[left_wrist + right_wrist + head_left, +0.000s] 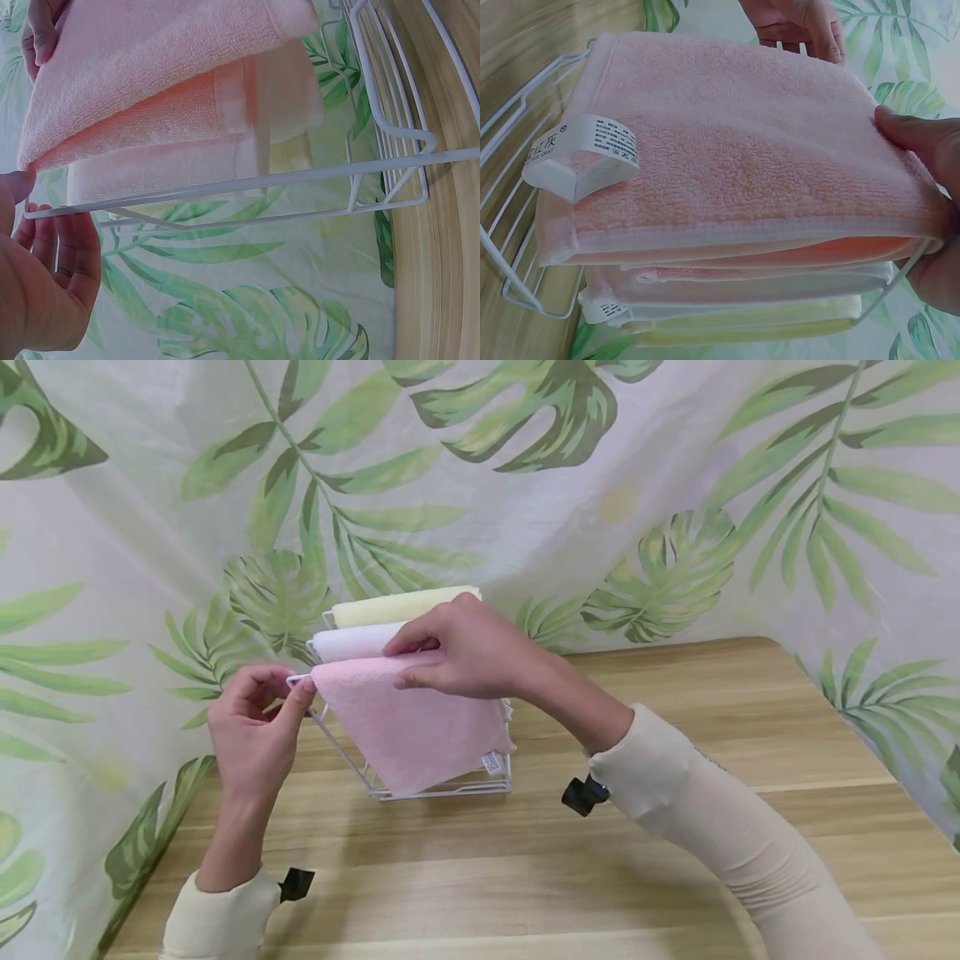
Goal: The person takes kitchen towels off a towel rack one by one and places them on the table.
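Observation:
A pink towel (412, 718) hangs folded over the front bar of a white wire rack (450, 791), with a printed label (604, 146) at one edge. Behind it hang a white towel (356, 643) and a pale yellow towel (405, 604). My left hand (255, 718) pinches the rack's front top corner between thumb and fingers, beside the pink towel's left end. My right hand (472, 647) holds the pink towel's top fold, thumb in front and fingers behind. In the right wrist view, the towel's lower layers show under the label side.
The rack stands on a wooden table (675, 827) near its back. A leaf-printed cloth (525, 510) hangs behind and to the left of the table. Small black devices (585, 795) sit at both cream sleeves.

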A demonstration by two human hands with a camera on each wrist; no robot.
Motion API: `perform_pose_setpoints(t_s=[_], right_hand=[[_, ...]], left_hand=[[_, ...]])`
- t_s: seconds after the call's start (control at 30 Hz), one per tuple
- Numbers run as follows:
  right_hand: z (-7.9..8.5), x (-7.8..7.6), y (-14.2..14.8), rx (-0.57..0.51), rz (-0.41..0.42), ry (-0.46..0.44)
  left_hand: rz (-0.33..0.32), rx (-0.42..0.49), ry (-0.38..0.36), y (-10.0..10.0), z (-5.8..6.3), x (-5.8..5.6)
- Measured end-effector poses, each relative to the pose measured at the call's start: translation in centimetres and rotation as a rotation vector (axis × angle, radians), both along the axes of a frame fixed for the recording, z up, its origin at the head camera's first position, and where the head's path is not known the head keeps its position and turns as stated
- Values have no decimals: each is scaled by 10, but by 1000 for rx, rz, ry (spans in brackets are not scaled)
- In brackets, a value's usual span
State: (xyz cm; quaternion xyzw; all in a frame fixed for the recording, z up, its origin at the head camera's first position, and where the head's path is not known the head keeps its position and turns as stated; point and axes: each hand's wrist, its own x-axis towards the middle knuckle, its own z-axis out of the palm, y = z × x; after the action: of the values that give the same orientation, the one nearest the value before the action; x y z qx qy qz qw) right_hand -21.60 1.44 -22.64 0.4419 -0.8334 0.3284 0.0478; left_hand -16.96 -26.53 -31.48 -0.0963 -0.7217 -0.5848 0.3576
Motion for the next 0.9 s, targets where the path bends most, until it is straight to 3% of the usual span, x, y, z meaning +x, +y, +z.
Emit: perform_pose_setpoints(t_s=[0.2,0.57,0.9], right_hand=[[1,2,-3,-5,-11,-6],[7,9,-7,-12,-54,84],[15,8,-9,-74,-47,83]], left_hand=[[22,-25,-10,-1,-1,0],[-83,69,59,-1,-3,-2],[-70,68,37,0,-2,-1]])
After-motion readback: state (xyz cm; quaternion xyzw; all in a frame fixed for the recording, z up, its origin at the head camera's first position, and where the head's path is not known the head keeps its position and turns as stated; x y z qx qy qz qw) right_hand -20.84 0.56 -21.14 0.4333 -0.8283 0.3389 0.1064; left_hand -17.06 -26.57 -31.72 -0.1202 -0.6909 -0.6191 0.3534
